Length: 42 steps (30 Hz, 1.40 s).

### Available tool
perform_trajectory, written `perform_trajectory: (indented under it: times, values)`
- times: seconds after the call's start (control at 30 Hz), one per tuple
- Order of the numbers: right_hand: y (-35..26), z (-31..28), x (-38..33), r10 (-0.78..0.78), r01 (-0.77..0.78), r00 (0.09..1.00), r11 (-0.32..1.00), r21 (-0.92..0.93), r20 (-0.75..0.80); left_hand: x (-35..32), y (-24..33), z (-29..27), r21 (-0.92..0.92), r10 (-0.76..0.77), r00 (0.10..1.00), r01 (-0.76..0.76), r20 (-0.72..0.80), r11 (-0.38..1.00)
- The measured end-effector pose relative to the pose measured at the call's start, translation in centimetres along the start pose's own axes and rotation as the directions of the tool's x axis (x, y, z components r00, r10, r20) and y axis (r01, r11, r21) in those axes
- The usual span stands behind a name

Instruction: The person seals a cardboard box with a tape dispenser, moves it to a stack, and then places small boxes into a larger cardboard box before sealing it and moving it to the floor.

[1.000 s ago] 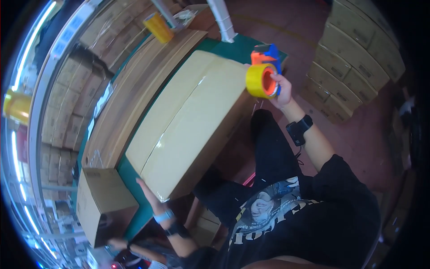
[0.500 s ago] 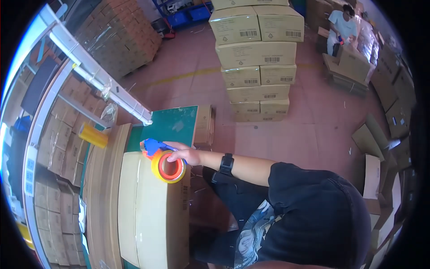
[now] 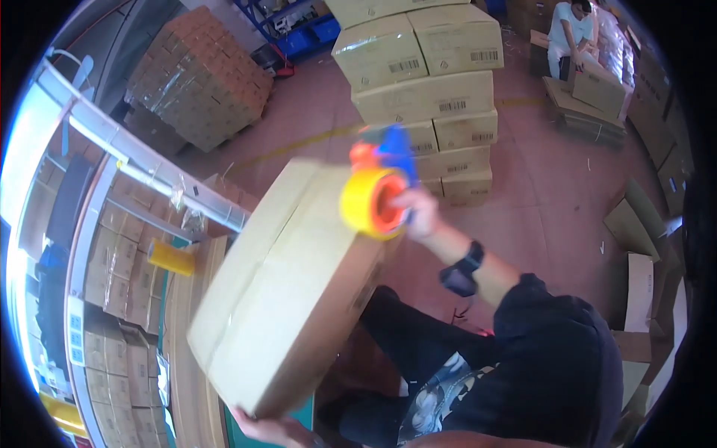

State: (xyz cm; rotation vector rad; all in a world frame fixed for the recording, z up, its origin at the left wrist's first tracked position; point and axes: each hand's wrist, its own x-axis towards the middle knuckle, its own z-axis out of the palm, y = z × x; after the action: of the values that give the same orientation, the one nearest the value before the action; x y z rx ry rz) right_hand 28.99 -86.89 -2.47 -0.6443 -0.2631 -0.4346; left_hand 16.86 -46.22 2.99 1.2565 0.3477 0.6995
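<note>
1 box; 1 tape gun

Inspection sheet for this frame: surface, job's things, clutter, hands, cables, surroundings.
Surface: green table, mostly hidden.
Job's things: large cardboard box, tilted up; tape dispenser with yellow roll at its top end.
Clutter: spare tape roll; flat cardboard.
Hands: right hand grips the dispenser; left hand under the box's lower edge.
Cables: nothing seen.
Surroundings: stacked cartons, wrapped pallet, another person.
</note>
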Motion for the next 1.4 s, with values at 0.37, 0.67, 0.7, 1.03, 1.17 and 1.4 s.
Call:
perform_trajectory:
  times: [0.37,0.67,0.7,1.03,1.17,1.4]
  values:
    - [-36.9,-9.4,20.8,-0.833,0.768,0.545,0.451,-0.454,0.094,4.8,5.3,54.4,-0.404,0.295,0.640,0.027,0.710,0.914]
    - [-39.4,-14.3,30.7,-0.702,0.602,0.677,0.354,-0.715,0.223,-2.4,-9.3,70.5,-0.174,0.479,0.165,-0.792,0.862,0.585]
    - [-39.1,-15.1,31.0,-0.709,0.622,0.665,0.352,-0.699,0.235,-3.1,-10.1,70.8,-0.126,0.445,0.142,-0.845,0.884,0.520]
    - [-37.0,-18.0,33.2,-0.772,0.603,0.612,0.315,-0.733,0.172,-2.1,-12.8,71.6,-0.017,0.199,0.013,-0.988,0.980,0.151]
    - [-37.9,-17.0,32.9,-0.645,0.266,0.712,-0.118,-0.957,0.278,1.7,-11.3,66.9,-0.136,-0.075,-0.198,-0.859,0.977,0.494]
    - [-23.7,-13.9,29.0,-0.195,0.309,0.888,-0.416,-0.855,0.416,-3.4,-13.4,30.5,-0.295,-0.016,-0.430,-0.646,0.903,0.704]
